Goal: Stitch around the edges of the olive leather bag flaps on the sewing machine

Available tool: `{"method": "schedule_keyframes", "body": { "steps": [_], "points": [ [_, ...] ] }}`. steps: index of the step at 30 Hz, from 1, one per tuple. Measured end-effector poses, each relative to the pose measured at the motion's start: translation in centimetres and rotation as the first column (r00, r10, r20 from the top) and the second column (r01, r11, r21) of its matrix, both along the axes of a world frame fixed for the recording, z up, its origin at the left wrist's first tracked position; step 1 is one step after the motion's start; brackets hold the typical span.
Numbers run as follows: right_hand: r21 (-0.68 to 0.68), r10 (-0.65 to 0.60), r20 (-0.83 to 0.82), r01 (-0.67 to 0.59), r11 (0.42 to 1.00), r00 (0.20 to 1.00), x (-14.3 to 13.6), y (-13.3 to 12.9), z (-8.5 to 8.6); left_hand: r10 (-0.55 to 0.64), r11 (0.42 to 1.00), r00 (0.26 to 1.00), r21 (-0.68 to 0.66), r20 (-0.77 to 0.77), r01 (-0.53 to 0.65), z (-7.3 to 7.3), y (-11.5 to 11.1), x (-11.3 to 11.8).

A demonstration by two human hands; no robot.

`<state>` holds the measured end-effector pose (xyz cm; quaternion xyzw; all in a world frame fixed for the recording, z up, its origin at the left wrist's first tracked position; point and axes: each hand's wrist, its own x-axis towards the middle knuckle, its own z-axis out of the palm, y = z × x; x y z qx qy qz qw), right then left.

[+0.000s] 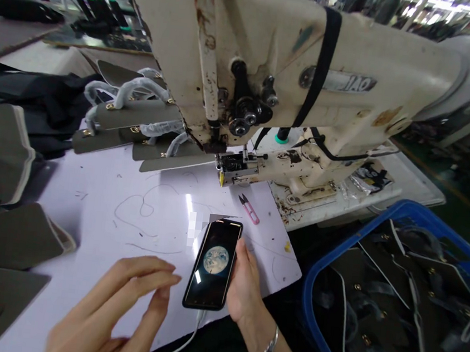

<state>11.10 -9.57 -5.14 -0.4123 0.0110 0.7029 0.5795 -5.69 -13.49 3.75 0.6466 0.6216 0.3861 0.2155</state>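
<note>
A black smartphone (213, 288) lies in my right hand (245, 283), which is closed around its right side. Its lit screen shows a picture of the Earth on a dark background. A white cable (192, 336) runs from the phone's bottom edge toward my lap. To the left of the phone, my left hand (121, 304) hovers with nothing in it, its fingers bent loosely and slightly apart, the tips just short of the phone. Beyond the phone, pink thread snips (249, 209) rest on the white tabletop (99, 229).
A cream sewing machine (357, 49) stands over the table's far side. Grey-green bag pieces with plastic-wrapped handles (160, 129) lie behind at left, and more grey-green panels (10, 236) line the left edge. On the right, a blue basket (309, 290) holds similar pieces. Loose threads (147, 211) are scattered about.
</note>
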Motion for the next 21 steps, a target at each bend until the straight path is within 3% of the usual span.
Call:
{"method": "schedule_keyframes", "body": {
  "steps": [3,5,9,21],
  "points": [
    [0.038,0.009,-0.005,-0.009,0.999,1.0,0.0,0.1,0.5,-0.087,0.981,0.991,-0.182,-0.105,0.066,-1.5,0.7,0.4],
    [0.035,0.02,0.02,-0.021,0.999,1.0,0.0,0.1,0.8,-0.095,0.95,0.994,-0.303,-0.056,0.074,-3.3,0.6,0.0],
    [-0.01,0.025,0.052,-0.024,1.0,0.998,-0.1,0.2,0.8,-0.153,0.912,0.988,-0.381,0.029,0.152,-6.1,-0.1,-0.6],
    [-0.014,0.054,0.049,-0.053,0.998,0.997,-0.2,0.2,1.0,-0.156,0.885,0.983,-0.427,0.101,0.184,-7.1,-0.7,-0.1]
  ]
}}
